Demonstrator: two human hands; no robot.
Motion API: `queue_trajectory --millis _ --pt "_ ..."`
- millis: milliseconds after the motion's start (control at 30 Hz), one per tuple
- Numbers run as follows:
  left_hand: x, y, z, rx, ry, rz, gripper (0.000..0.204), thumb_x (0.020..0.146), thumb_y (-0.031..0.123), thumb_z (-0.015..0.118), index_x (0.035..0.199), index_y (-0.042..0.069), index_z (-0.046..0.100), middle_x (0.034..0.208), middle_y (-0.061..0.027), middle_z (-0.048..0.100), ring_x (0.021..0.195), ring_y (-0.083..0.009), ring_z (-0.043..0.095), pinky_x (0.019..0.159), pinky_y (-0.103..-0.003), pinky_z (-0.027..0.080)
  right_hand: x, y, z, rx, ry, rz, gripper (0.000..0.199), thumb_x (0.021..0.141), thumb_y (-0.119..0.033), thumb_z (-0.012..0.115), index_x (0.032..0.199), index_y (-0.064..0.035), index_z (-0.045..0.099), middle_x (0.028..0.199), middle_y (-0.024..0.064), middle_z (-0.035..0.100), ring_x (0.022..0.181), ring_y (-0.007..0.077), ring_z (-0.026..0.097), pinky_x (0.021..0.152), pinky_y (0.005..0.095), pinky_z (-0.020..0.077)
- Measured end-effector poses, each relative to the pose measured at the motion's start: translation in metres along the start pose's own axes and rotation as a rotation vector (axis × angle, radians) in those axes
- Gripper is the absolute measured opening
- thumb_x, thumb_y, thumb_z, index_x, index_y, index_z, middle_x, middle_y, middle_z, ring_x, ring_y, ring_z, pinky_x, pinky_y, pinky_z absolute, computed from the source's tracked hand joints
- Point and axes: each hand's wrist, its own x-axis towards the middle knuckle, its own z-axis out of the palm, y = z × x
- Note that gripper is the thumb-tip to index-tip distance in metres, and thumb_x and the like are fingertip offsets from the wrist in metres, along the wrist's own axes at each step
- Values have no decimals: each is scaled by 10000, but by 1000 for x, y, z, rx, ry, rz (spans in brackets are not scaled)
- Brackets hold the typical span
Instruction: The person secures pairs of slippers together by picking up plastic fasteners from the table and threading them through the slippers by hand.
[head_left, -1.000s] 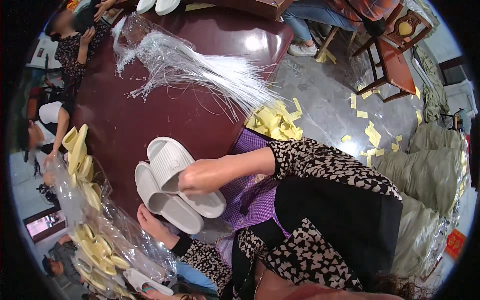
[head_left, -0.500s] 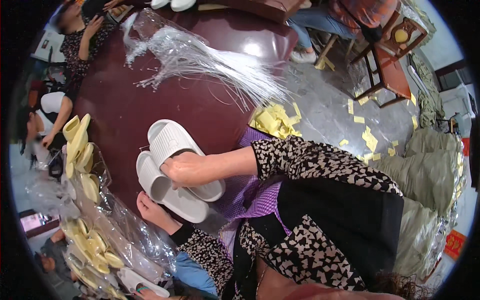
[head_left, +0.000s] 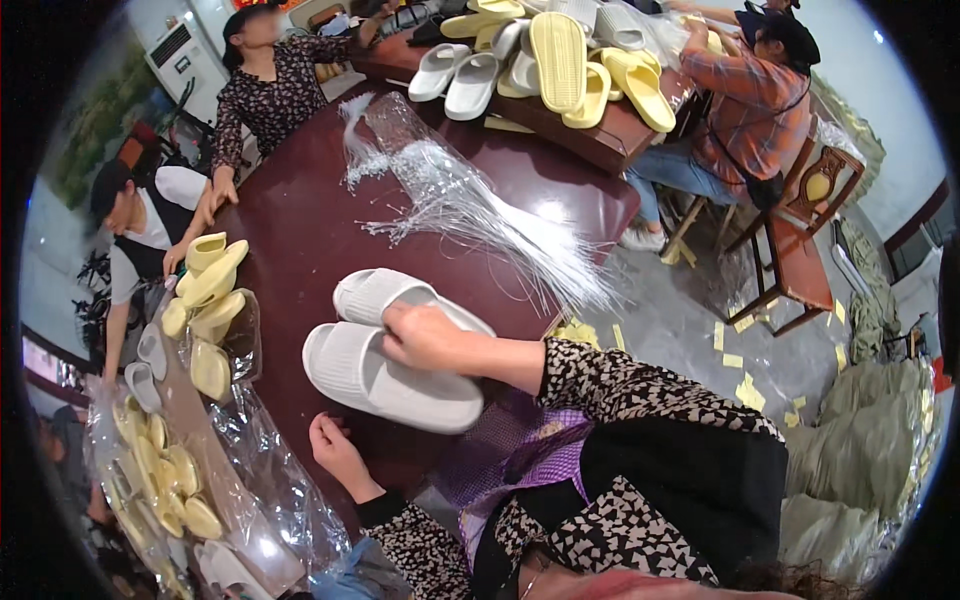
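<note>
A pair of pale grey slippers (head_left: 400,378) lies side by side over the dark red table (head_left: 290,265), toes pointing left. The nearer slipper is tipped partly onto its side. My right hand (head_left: 425,338) reaches across from the right and is closed on the pair where the two slippers meet, at the foot openings; its fingertips are partly hidden inside. My left hand (head_left: 340,452) is by the table's near edge, below the slipper toes and apart from them. Its fingers are loosely bent and apart, with nothing visible in them.
A bundle of white plastic ties (head_left: 480,215) lies across the table. Yellow slippers (head_left: 210,370) and clear plastic bags (head_left: 260,480) line the left side. More slippers (head_left: 560,60) are heaped on a far table, where co-workers sit. Yellow paper slips (head_left: 745,390) and a wooden chair (head_left: 795,255) are at right.
The view has tilted up, showing the far table and co-workers. The slipper pair has turned, the nearer one tipping sideways in my right hand. My left hand has drawn away from the slippers.
</note>
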Motion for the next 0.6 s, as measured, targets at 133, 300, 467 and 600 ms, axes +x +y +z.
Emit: queue_trajectory --millis 133,300,467,600 --pt "0 1 1 -60 -3 -48 223 958 168 498 1008 -23 602 768 -43 594 635 -90 521 584 -223 440 16 10 -43 -74 41 -102 210 768 -176 575 815 28 571 849 211 623 720 376 621 667 456 513" --pt "2 -23 -5 -105 0 -59 215 953 153 495 1014 -21 607 769 -41 595 630 -90 518 588 -224 443 59 41 -113 -360 40 -248 192 768 -161 612 815 24 596 778 191 641 688 328 641 661 425 534" --pt "11 -21 -3 -46 -21 -39 225 954 162 493 1031 -20 603 783 -36 594 640 -88 514 598 -226 442 182 123 -293 -1556 -367 -210 137 818 -104 594 845 -5 685 806 108 671 801 223 630 714 363 519" --pt "14 -25 -2 -55 -28 -42 249 964 186 488 1040 -25 598 797 -32 592 655 -83 510 614 -224 437 196 93 -424 -338 757 -195 319 845 -192 590 1132 -53 604 955 194 641 895 284 608 793 374 478"
